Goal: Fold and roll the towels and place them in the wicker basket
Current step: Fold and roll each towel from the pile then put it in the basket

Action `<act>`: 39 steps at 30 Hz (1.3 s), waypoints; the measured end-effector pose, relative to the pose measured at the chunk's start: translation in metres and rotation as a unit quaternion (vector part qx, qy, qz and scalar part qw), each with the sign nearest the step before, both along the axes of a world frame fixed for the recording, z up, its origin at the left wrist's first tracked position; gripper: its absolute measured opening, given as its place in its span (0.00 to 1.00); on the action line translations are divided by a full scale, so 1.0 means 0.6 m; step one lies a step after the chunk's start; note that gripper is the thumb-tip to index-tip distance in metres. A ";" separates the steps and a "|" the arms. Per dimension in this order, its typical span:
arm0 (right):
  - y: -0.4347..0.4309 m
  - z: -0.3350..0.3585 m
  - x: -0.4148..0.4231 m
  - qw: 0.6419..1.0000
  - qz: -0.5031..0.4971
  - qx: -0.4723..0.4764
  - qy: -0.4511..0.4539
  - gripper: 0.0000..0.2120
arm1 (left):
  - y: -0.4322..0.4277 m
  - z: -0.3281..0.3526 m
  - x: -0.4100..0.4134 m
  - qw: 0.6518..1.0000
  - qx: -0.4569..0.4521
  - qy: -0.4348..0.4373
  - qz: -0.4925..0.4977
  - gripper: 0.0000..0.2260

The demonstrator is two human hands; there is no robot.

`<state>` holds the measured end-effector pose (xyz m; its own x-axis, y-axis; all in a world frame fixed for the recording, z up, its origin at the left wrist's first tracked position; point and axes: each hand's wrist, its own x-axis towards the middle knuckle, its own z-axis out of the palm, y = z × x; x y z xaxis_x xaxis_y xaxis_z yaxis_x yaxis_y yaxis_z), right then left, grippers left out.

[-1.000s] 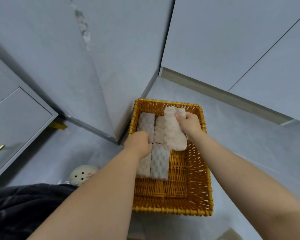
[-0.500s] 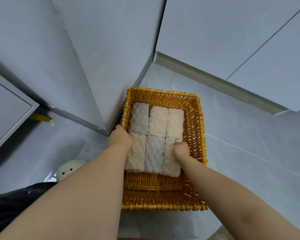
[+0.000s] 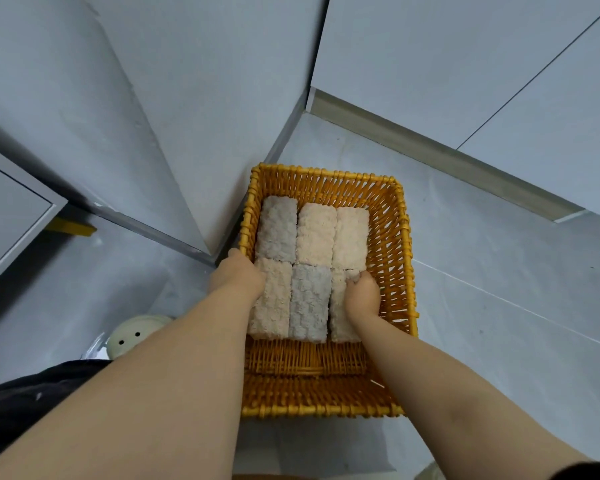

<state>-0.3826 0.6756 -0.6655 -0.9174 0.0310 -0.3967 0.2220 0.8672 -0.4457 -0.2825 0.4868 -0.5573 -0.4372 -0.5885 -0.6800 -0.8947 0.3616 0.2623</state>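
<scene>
Grey floor (image 3: 499,306): smooth tiles; the wicker basket (image 3: 406,271) stands on it, directly under both hands.
Wall panels (image 3: 187,116): pale grey, meeting in a corner just beyond the left hand (image 3: 236,278), close against the basket's far-left corner.
Skirting strip (image 3: 447,157): dull beige, along the foot of the wall, well beyond the right hand (image 3: 362,294).
Cabinet door (image 3: 7,216): grey, far out to the left of the left hand, with a yellow piece (image 3: 70,227) below its corner.
Round cream object (image 3: 136,336): two dark holes; on the floor left of the left forearm, which hides part of it.
Dark cloth (image 3: 32,403): lower left, under the left forearm.
In the way: both forearms cross the basket's near rim and cover parts of the near towels.
Basket look: golden-yellow weave, rectangular, open-topped; bare woven bottom shows on the near side of the hands.
Towels (image 3: 312,251): six fluffy rolls inside the basket, lying side by side in two touching rows of three.
Far row (image 3: 315,235): beyond the hands; grey, cream, cream from left to right.
Near-left towel (image 3: 274,306): cream, under the left hand.
Near-middle towel (image 3: 309,303): grey, between the hands.
Near-right towel (image 3: 338,323): cream, under the right hand.
Left hand: rests on the near-left towel by the basket's left wall; fingers hidden, so its grip cannot be told.
Right hand: fingers curled into the far end of the near-right towel, grasping it.
</scene>
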 end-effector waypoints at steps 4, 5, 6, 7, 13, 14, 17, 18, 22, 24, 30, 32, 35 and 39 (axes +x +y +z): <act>0.005 0.013 0.023 0.988 0.028 -0.025 0.149 0.16 | -0.001 0.001 0.001 1.000 -0.004 -0.010 -0.012 0.20; 0.006 0.017 0.029 0.982 0.059 -0.016 0.180 0.17 | -0.001 0.000 0.001 1.000 -0.004 -0.011 -0.013 0.20; 0.006 0.023 0.035 0.975 0.099 -0.007 0.201 0.18 | -0.001 0.000 0.001 1.000 -0.005 -0.011 -0.014 0.20; 0.003 0.029 0.043 0.968 0.147 0.005 0.206 0.19 | -0.001 -0.001 0.000 1.000 -0.006 -0.010 -0.015 0.19; -0.011 0.012 0.104 0.800 0.570 0.154 0.102 0.37 | -0.002 -0.005 0.000 1.000 -0.012 -0.012 -0.022 0.19; -0.010 0.002 0.105 0.782 0.589 0.180 0.094 0.38 | -0.002 -0.006 -0.001 1.000 -0.013 -0.015 -0.024 0.19; -0.008 -0.009 0.095 0.754 0.604 0.241 0.094 0.38 | -0.003 -0.008 -0.002 0.999 -0.014 -0.021 -0.023 0.19; -0.009 -0.008 0.090 0.747 0.610 0.248 0.094 0.38 | -0.004 -0.009 -0.002 0.999 -0.013 -0.021 -0.023 0.19; -0.008 0.004 0.070 0.725 0.633 0.253 0.098 0.37 | -0.002 -0.010 -0.002 1.000 -0.003 -0.019 -0.017 0.18; -0.004 0.006 0.062 0.726 0.633 0.253 0.091 0.37 | 0.000 -0.008 -0.003 1.000 0.001 -0.017 -0.015 0.19; -0.005 0.013 0.064 0.793 0.573 0.190 0.084 0.35 | 0.000 -0.014 -0.003 1.000 0.017 -0.010 -0.014 0.19; -0.019 0.015 0.057 0.850 0.487 0.154 0.127 0.34 | -0.001 -0.017 -0.004 1.000 0.016 -0.011 -0.011 0.19; -0.037 0.004 0.038 0.916 0.355 0.161 0.094 0.35 | 0.000 -0.018 -0.005 1.000 0.011 -0.015 -0.010 0.19; -0.040 -0.031 0.022 0.923 0.329 0.199 0.001 0.35 | 0.002 -0.019 -0.006 1.000 0.006 -0.016 -0.009 0.17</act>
